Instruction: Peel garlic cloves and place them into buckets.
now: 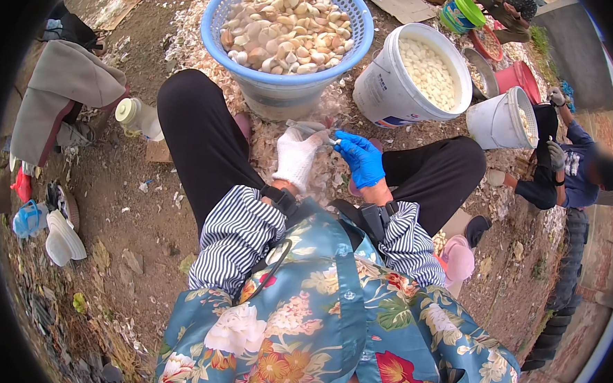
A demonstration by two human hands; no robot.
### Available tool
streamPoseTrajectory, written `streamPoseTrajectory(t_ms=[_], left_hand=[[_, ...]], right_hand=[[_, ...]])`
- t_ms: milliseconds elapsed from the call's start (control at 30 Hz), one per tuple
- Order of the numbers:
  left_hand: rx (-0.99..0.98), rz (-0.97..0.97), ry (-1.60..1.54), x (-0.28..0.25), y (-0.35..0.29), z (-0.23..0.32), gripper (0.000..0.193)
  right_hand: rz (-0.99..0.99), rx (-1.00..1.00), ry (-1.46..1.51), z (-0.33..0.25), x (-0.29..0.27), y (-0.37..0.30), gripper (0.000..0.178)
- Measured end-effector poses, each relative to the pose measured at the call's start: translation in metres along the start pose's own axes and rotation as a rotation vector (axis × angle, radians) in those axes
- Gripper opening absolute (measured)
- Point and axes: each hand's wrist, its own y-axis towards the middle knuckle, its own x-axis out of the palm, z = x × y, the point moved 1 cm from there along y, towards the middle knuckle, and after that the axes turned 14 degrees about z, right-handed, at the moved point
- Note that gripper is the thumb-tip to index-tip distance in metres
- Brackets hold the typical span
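My left hand (296, 153), in a white knit glove, is closed between my knees, its fingers drawn together around something I cannot make out. Close beside it, my right hand (360, 160), in a blue rubber glove, pinches a small pale garlic clove (334, 141) at its fingertips. Just beyond both hands a blue perforated basket (364, 38) sits on top of a bucket (283, 101). It is heaped with unpeeled garlic cloves (287, 31). To its right a white bucket (381, 91), tilted in view, is nearly full of peeled cloves (427, 73).
A co-worker (581, 168) in gloves sits at the right by another white bucket (494, 125). Behind stand a red bucket (519, 81) and a green pail (461, 14). At left are a lidded plastic jar (138, 118) and a draped seat (66, 85). Garlic skins litter the ground.
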Motion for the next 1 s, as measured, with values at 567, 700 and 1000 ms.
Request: streamPoseTrajectory(t_ms=[567, 700, 1000], left_hand=[[-0.069, 0.142, -0.001, -0.013, 0.008, -0.018, 0.013], [-0.143, 0.168, -0.007, -0.012, 0.009, -0.018, 0.013], [-0.239, 0.126, -0.057, -0.018, 0.015, -0.028, 0.015]], right_hand=[[-0.052, 0.063, -0.062, 0.007, -0.005, 0.001, 0.026], [-0.133, 0.178, 0.098, 0.011, -0.008, 0.006, 0.027], [-0.058, 0.213, -0.066, -0.002, 0.010, -0.006, 0.034]])
